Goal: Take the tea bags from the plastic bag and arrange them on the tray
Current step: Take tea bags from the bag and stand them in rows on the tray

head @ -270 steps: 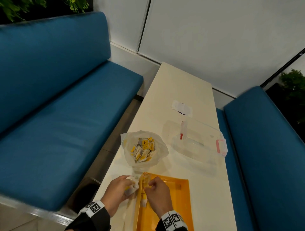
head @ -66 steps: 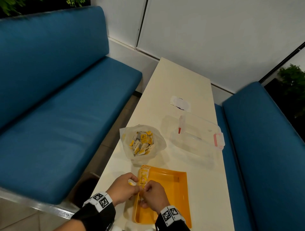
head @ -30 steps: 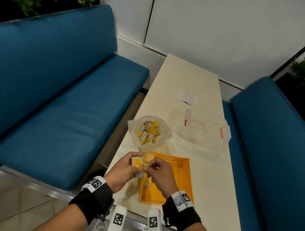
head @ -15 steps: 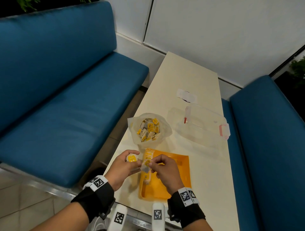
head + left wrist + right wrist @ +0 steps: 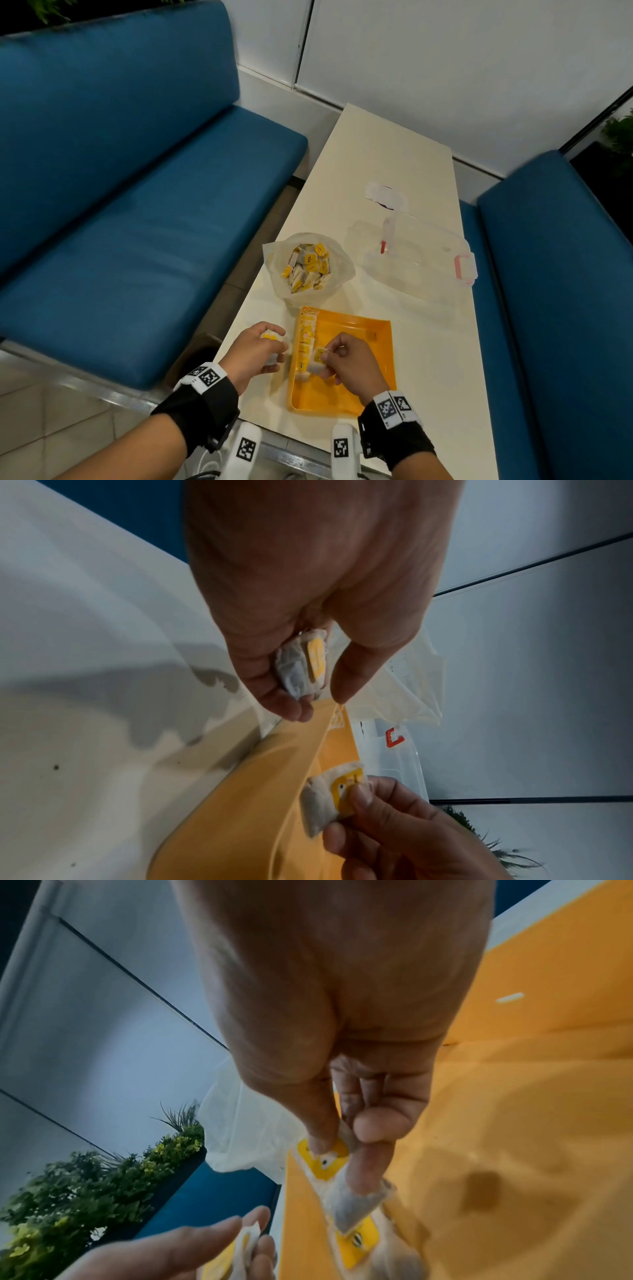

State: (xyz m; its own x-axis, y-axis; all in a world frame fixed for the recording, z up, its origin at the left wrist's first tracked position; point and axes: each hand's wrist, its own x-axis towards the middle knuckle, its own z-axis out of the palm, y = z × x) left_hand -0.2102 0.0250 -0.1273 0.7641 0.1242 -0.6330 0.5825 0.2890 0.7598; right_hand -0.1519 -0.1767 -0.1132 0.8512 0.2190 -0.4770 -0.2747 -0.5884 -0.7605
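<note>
An orange tray [image 5: 363, 390] lies at the table's near edge, with a row of tea bags [image 5: 305, 335] along its left wall. My right hand [image 5: 346, 363] pinches one tea bag [image 5: 334, 796] with a yellow tag above the near end of that row; the same tea bag [image 5: 346, 1191] hangs from thumb and fingers in the right wrist view. My left hand [image 5: 260, 349], just left of the tray, holds a small bundle of tea bags [image 5: 304, 666] in curled fingers. The open plastic bag [image 5: 337, 274], behind the tray, holds several more tea bags [image 5: 308, 267].
A clear plastic box [image 5: 421, 260] with pink latches stands right of the bag, a white paper scrap [image 5: 387, 197] behind it. Blue benches [image 5: 120, 212] flank the narrow cream table [image 5: 442, 359]. The table's left edge runs close by my left hand.
My hands have drawn apart. The right hand has carried one tea bag down over the tray's left row, while the left hand has stayed left of the tray with its bundle.
</note>
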